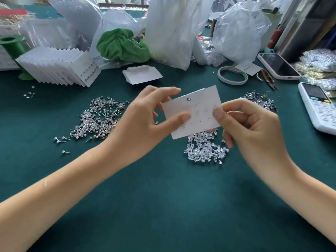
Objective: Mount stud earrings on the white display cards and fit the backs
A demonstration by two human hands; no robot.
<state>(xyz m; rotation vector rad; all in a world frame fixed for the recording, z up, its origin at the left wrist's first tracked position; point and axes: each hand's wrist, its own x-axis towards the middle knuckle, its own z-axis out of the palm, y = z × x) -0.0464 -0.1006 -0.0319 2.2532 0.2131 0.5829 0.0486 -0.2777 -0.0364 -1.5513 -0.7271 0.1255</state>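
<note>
The left hand (145, 122) pinches the white display card (195, 113) at its nine o'clock edge, thumb on the face, fingers behind. The right hand (249, 128) grips the card's three o'clock edge, thumb pressed on the face near the holes. The card is held tilted above the green table (163, 206), one stud earring (188, 99) seated near its twelve o'clock edge. Below it, at six o'clock, lies a pile of clear earring backs (205, 150). A heap of loose stud earrings (98, 119) sits at nine o'clock. Farther, at ten o'clock, stands a fanned stack of filled cards (60, 66); at twelve, blank cards (141, 74).
</note>
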